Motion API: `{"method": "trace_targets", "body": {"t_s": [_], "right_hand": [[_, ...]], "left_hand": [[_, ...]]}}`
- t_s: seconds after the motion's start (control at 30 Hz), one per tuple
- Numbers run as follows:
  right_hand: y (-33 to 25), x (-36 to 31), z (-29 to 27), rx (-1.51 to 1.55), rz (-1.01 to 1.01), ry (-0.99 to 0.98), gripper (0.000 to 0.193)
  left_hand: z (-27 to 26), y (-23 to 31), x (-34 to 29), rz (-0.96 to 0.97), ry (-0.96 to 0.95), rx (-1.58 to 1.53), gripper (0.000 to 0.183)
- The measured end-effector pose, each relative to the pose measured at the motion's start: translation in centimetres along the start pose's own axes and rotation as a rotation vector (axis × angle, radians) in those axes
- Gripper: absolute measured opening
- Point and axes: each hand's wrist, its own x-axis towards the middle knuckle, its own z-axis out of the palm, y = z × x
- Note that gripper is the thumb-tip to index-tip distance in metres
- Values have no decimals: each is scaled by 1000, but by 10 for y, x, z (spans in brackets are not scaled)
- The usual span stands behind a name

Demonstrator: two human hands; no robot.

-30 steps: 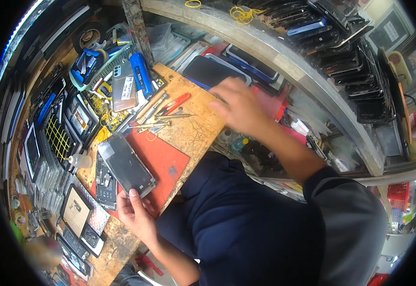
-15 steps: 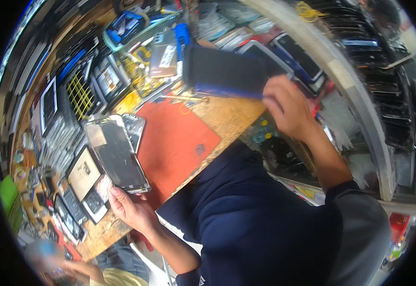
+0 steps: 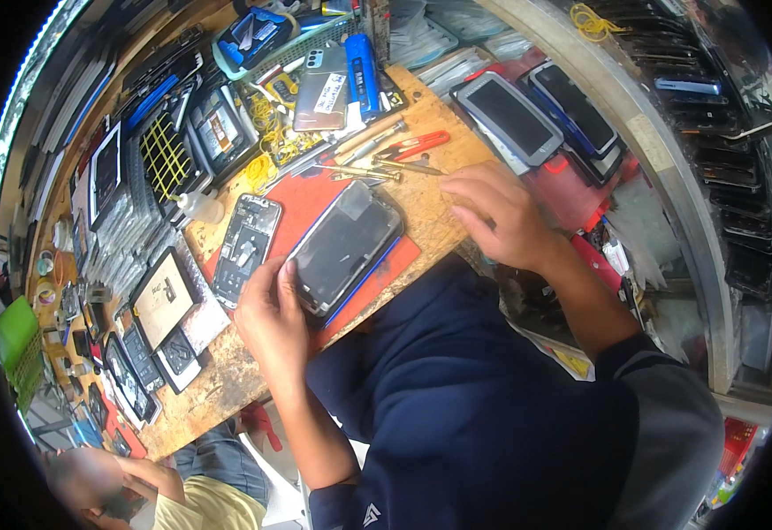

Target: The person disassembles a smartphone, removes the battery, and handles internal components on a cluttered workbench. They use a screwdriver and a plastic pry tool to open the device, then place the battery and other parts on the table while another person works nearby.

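The left hand (image 3: 273,305) is closed on the dark panel (image 3: 346,243), its thumb along the left edge near the lower end and the other fingers bent beside it; how far they reach underneath cannot be told. The panel lies tilted over the red mat (image 3: 299,201), toward the near edge of the counter (image 3: 227,375), and a blue-edged piece (image 3: 352,294) shows from under its right side. The right hand (image 3: 501,216) is half open at the counter's near right corner — fingers loosely bent, thumb apart from them, nothing seen between. Just left of the panel, close to the left hand, lies an opened phone (image 3: 244,252) with its inner parts bared, partly on the mat. Beyond the panel, along the mat's far side, are brass screwdrivers (image 3: 364,172) and red-handled pliers (image 3: 417,144). A small bottle (image 3: 200,206) stands past the opened phone, near some yellow wire (image 3: 262,172). Toward the counter's far edge a silver phone (image 3: 319,93) leans beside a blue tool (image 3: 362,75), with a green basket (image 3: 293,50) behind. Outside the right edge rest a white-framed phone (image 3: 509,119) and a darker one (image 3: 576,106). Along the left part of the counter are a beige panel in a black frame (image 3: 165,296) and a pile of clear bags (image 3: 134,252); off the near edge at lower left sits another person (image 3: 213,503) in a yellow shirt.
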Motion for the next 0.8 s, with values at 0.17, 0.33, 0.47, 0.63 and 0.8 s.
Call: {"method": "trace_targets", "body": {"t_s": [0.17,0.33,0.47,0.63,0.8], "right_hand": [[27,-22,-27,-168,60,52,16],[61,-22,-55,-326,247,110,20],[80,-26,-63,-523,292,42,26],[84,-35,-56,-495,359,-52,28],[77,-35,-60,-559,378,-34,30]], "left_hand": [[2,4,-6,224,146,229,36],[10,13,-7,479,-222,285,51],[4,12,-16,490,-262,412,51],[-7,2,-23,406,-237,344,44],[2,7,-11,397,-124,250,39]]}}
